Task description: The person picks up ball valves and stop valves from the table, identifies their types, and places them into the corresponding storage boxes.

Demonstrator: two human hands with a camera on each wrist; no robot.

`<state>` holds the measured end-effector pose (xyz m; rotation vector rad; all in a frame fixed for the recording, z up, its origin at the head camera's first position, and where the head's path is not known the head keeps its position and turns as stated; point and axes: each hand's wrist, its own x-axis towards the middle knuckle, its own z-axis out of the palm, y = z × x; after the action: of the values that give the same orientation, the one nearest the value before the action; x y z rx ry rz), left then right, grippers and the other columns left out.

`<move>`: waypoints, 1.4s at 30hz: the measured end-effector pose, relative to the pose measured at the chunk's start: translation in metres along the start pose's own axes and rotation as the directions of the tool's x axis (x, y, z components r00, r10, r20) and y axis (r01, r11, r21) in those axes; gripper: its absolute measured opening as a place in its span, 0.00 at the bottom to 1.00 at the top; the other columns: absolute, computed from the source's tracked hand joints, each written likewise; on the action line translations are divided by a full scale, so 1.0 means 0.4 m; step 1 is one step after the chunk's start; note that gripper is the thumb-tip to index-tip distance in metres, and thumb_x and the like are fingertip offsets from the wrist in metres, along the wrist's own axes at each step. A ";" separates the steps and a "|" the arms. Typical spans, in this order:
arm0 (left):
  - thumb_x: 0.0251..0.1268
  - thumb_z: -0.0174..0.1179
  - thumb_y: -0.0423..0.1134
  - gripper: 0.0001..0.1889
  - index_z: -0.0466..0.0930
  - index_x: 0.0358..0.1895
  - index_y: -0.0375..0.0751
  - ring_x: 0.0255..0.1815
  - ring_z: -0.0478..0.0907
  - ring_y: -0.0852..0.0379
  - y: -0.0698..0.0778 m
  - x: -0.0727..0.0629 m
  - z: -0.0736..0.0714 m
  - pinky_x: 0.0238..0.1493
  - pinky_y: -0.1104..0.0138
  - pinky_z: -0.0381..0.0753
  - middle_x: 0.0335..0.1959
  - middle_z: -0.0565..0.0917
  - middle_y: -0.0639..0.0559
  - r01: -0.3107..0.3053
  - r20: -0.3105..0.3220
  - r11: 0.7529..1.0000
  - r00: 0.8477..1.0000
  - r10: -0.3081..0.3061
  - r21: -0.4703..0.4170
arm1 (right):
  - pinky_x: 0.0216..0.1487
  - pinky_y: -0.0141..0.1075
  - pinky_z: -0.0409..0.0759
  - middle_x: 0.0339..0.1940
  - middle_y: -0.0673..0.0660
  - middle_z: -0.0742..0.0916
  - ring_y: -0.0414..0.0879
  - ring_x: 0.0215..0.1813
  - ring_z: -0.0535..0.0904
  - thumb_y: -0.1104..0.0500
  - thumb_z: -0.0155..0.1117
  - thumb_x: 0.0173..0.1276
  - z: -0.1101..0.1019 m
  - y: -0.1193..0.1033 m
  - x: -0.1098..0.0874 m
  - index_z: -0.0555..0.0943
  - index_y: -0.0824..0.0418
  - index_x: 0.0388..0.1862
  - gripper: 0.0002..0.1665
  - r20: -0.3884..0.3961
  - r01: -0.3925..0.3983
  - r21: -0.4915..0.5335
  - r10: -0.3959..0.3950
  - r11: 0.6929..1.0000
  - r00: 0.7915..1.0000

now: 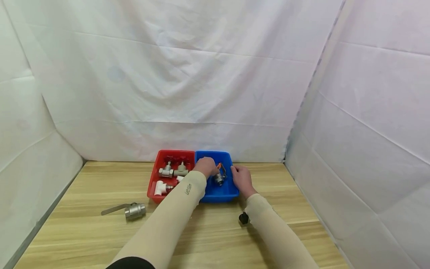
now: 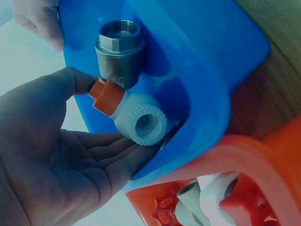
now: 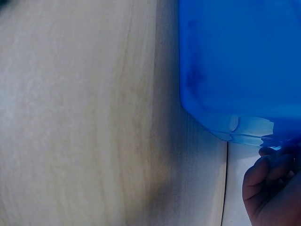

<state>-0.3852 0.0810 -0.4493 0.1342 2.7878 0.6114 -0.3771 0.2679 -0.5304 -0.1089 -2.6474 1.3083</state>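
Observation:
My left hand point(image 1: 205, 166) reaches into the blue bin point(image 1: 218, 195). In the left wrist view its thumb is at the orange part of a white plastic valve point(image 2: 136, 115), with the fingers beneath the white body; the head view hides this valve behind the hand. Right beside it in the bin stands a metal ball valve point(image 2: 120, 52), its threaded opening facing up. At the bin's right side, my right hand point(image 1: 242, 180) grips the rim, fingers curled at the edge in the right wrist view.
A red bin point(image 1: 153, 186) adjoins the blue one on the left, holding several metal and plastic valves. Left of my left sleeve, a metal ball valve with a long lever point(image 1: 135, 211) lies on the wooden table point(image 1: 84, 231). White sheets point(image 1: 201, 86) enclose the back and sides.

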 end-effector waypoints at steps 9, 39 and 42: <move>0.81 0.68 0.51 0.21 0.90 0.60 0.36 0.38 0.86 0.48 -0.006 0.029 0.011 0.54 0.55 0.91 0.46 0.90 0.43 0.015 -0.008 1.000 1.000 -0.015 0.020 | 0.36 0.39 0.81 0.26 0.56 0.83 0.51 0.33 0.81 0.50 0.58 0.91 0.001 -0.009 -0.002 0.92 0.65 0.54 0.23 -0.005 -0.008 0.000 0.008 1.000 1.000; 0.85 0.58 0.61 0.25 0.89 0.35 0.44 0.34 0.86 0.52 -0.024 0.056 -0.026 0.38 0.63 0.89 0.32 0.88 0.50 -0.040 -0.025 0.990 0.999 0.043 0.135 | 0.35 0.39 0.78 0.23 0.54 0.78 0.51 0.31 0.78 0.50 0.59 0.91 -0.004 -0.009 -0.003 0.92 0.66 0.46 0.23 -0.005 -0.024 -0.002 0.024 1.000 1.000; 0.85 0.59 0.58 0.22 0.89 0.38 0.45 0.35 0.86 0.51 -0.005 -0.003 -0.054 0.40 0.62 0.89 0.34 0.88 0.49 -0.058 -0.054 0.985 0.996 0.067 0.160 | 0.35 0.38 0.79 0.25 0.54 0.81 0.50 0.32 0.79 0.50 0.58 0.91 -0.005 -0.008 -0.004 0.92 0.66 0.49 0.23 -0.002 -0.022 -0.007 0.022 1.000 1.000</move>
<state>-0.3903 0.0704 -0.4309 0.2414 2.8974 0.4138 -0.3750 0.2672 -0.5270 -0.1406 -2.6573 1.3052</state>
